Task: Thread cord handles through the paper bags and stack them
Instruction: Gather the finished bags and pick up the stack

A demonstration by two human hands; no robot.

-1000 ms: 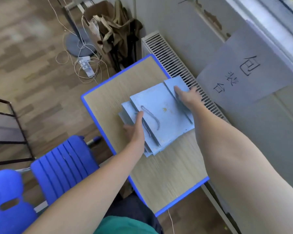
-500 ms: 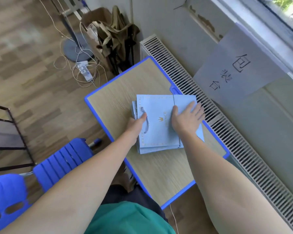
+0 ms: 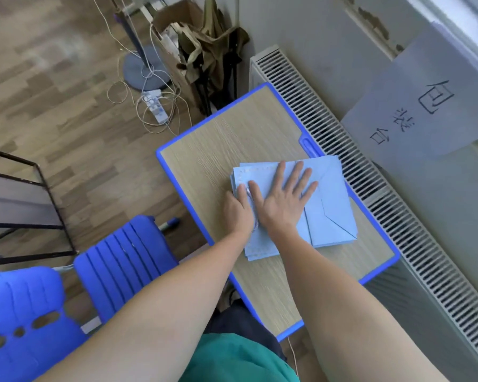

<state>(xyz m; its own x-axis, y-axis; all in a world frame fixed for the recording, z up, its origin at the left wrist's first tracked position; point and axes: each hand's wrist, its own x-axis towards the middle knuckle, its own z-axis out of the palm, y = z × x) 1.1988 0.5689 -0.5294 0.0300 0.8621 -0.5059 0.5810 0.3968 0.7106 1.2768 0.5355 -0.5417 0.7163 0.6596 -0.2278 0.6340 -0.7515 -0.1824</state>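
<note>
Paper bags [image 3: 330, 205], pale blue and folded flat, lie in a slightly fanned stack on the right half of a wood-topped desk [image 3: 232, 142] with a blue rim; the top bag shows a dotted border along its far and left edges, and diagonal fold creases mark its right end. A grey twisted cord handle [image 3: 253, 213] lies on the top bag, mostly hidden between the two hands. Any print on the bags is covered. On the wall to the right, above a white radiator [image 3: 329, 128], hangs a grey paper sign [image 3: 417, 106] with three handwritten Chinese characters. The right hand [image 3: 283, 201] presses flat on the stack, fingers straight and spread. The left hand [image 3: 238, 209] rests just beside it at the stack's left edge, fingers extended onto the paper.
</note>
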